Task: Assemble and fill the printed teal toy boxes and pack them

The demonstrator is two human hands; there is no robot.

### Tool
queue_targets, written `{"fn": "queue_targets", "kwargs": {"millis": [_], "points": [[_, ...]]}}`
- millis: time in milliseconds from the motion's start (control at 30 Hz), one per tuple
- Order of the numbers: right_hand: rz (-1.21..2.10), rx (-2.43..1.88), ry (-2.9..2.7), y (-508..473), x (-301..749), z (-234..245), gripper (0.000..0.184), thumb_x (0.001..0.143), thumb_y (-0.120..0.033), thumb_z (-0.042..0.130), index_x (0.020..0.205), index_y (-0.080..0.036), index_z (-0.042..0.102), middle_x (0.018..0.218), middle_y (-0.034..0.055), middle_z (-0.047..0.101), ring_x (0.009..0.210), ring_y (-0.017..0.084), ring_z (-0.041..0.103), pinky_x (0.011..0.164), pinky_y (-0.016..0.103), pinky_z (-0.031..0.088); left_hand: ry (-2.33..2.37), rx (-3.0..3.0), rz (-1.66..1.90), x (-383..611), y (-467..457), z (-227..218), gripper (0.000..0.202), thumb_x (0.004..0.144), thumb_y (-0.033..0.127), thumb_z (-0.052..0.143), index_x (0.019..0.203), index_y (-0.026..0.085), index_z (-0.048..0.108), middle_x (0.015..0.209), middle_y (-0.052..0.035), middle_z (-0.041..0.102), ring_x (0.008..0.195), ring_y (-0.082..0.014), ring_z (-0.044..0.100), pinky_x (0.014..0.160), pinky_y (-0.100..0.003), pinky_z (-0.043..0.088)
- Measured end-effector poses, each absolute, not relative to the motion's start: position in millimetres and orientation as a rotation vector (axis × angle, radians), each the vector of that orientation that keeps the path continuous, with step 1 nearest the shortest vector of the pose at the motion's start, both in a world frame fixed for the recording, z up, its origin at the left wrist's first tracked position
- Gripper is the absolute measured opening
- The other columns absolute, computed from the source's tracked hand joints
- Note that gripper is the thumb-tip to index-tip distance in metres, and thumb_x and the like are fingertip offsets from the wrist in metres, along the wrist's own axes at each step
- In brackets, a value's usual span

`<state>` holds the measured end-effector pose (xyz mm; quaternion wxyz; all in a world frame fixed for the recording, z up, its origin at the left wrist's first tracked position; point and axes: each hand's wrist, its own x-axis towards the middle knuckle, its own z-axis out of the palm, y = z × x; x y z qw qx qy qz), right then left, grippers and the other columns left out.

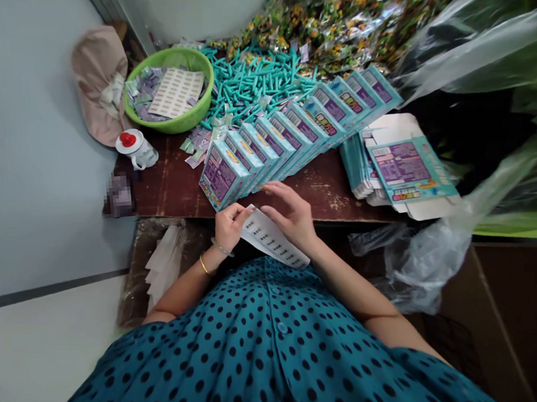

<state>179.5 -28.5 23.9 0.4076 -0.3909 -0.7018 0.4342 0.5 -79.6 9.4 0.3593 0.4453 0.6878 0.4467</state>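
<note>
My left hand [228, 226] is closed on the upper end of a white sheet of small labels [271, 238], just below the nearest box. My right hand [290, 215] rests on the same sheet, fingers curled and pinching at its top edge. Right above both hands a long slanted row of teal and purple boxes [291, 134] stands on the dark wooden table [169, 187]. The sheet hangs down over the table's front edge toward my dotted teal dress.
A green bowl [171, 88] with label sheets and small packets sits at the back left. Behind the boxes lie a heap of teal sticks [254, 81] and shiny wrapped packets [342, 15]. Flat unfolded boxes [403, 169] are stacked at the right. A white jar with a red knob [135, 148] stands at the left.
</note>
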Motion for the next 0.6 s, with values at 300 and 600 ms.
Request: {"fn": "queue_targets", "kwargs": {"millis": [300, 600], "points": [[1.403, -0.828, -1.545, 11.3, 149.0, 35.5, 0.058, 0.094, -0.049, 0.069, 0.145, -0.030, 0.048, 0.100, 0.0022, 0.070, 0.089, 0.017, 0.068, 0.089, 0.036, 0.060, 1.815, 1.048, 1.258, -26.0, -93.6, 4.7, 0.064, 0.080, 0.077, 0.064, 0.056, 0.019, 0.054, 0.050, 0.0049, 0.041, 0.051, -0.0099, 0.035, 0.051, -0.026, 0.028], [1.598, -0.758, -1.785, 4.0, 114.8, 39.1, 0.064, 0.092, -0.039, 0.071, 0.149, -0.026, 0.047, 0.087, -0.0001, 0.071, 0.074, 0.016, 0.066, 0.074, 0.031, 0.061, 1.778, 1.044, 1.310, -43.6, -96.8, 6.7, 0.062, 0.080, 0.075, 0.066, 0.056, 0.019, 0.056, 0.052, 0.0041, 0.042, 0.052, -0.0106, 0.036, 0.052, -0.027, 0.028]]}}
